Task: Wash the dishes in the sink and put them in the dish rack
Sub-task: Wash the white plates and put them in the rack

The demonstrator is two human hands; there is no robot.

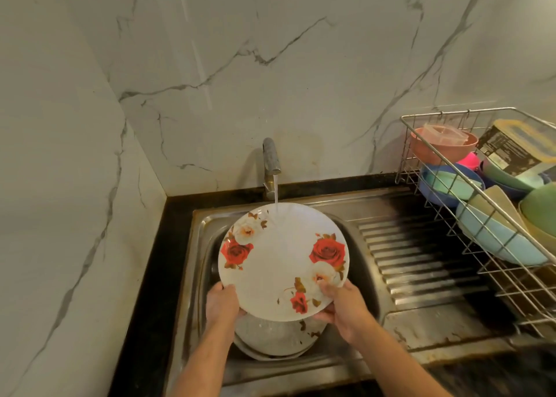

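Observation:
A white plate (282,258) printed with red and white roses is tilted over the steel sink (198,246). Water from the tap (271,159) runs onto its far edge. My left hand (221,302) grips the plate's lower left rim. My right hand (343,303) grips the lower right rim, fingers on the face. Under the plate, more dishes (276,336) lie in the sink basin. The wire dish rack (493,216) stands at the right on the drainboard.
The rack holds several coloured bowls (445,183), a pink bowl (442,150) with a lid, and a container (517,147). The ribbed drainboard (421,264) lies between sink and rack. Marble walls close the corner at left and behind.

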